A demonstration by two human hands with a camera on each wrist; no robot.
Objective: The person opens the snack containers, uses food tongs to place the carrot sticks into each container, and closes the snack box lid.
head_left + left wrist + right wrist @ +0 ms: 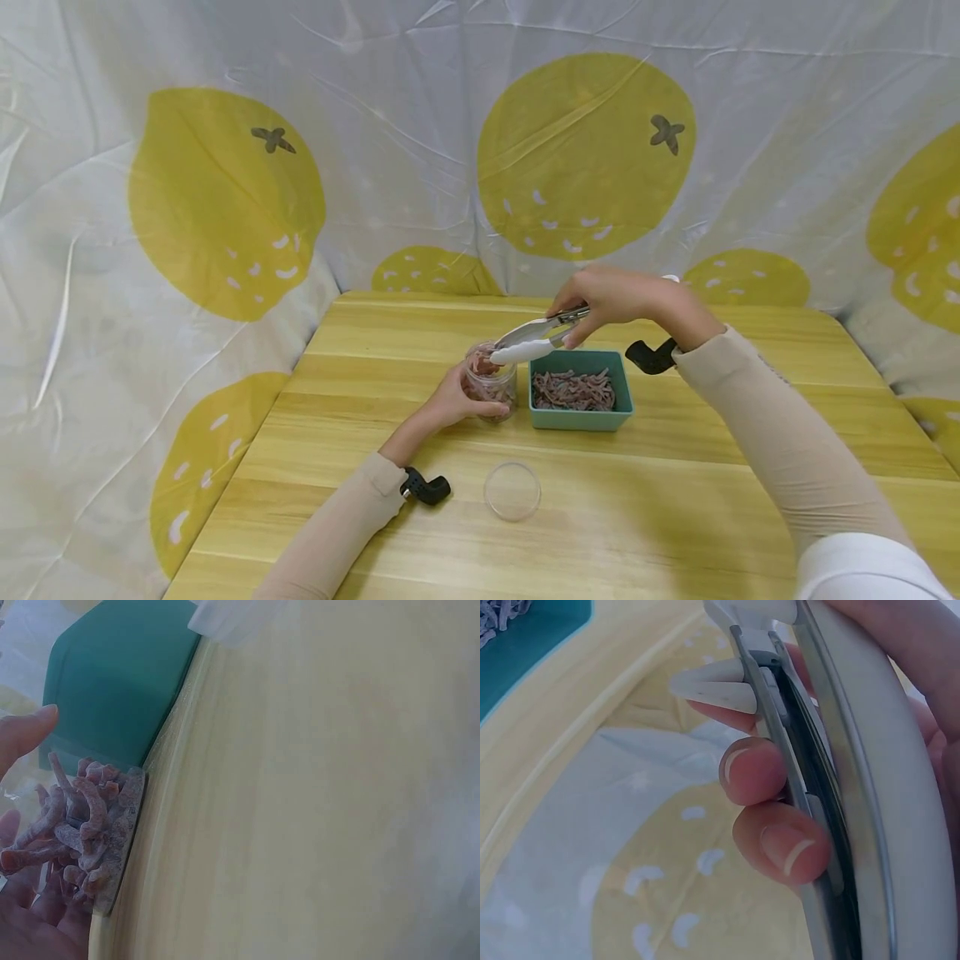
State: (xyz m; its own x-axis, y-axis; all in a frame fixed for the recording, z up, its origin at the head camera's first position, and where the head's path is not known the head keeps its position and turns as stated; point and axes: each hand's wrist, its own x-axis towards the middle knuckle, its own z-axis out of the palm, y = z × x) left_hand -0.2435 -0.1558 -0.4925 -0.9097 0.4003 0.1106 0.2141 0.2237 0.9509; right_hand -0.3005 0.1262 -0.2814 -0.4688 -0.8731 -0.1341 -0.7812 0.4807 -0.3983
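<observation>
My left hand (450, 402) grips a clear round jar (504, 388) on the table, thumb across its near side. Pinkish-brown dried strips (86, 817) fill much of the jar in the left wrist view. My right hand (611, 298) holds metal tongs (572, 315) with white handles and white tips. Those tips are at the jar's mouth, where some strips show close to them. In the right wrist view, fingers (784, 844) curl round the tong arms. Just right of the jar stands a teal rectangular box (583, 421) with more strips (573, 392) inside.
A clear round lid (512, 492) lies on the wooden table (600, 517) in front of the jar. Behind and beside the table hangs a white sheet (397, 150) printed with yellow lemons. Each wrist carries a black camera mount (427, 487).
</observation>
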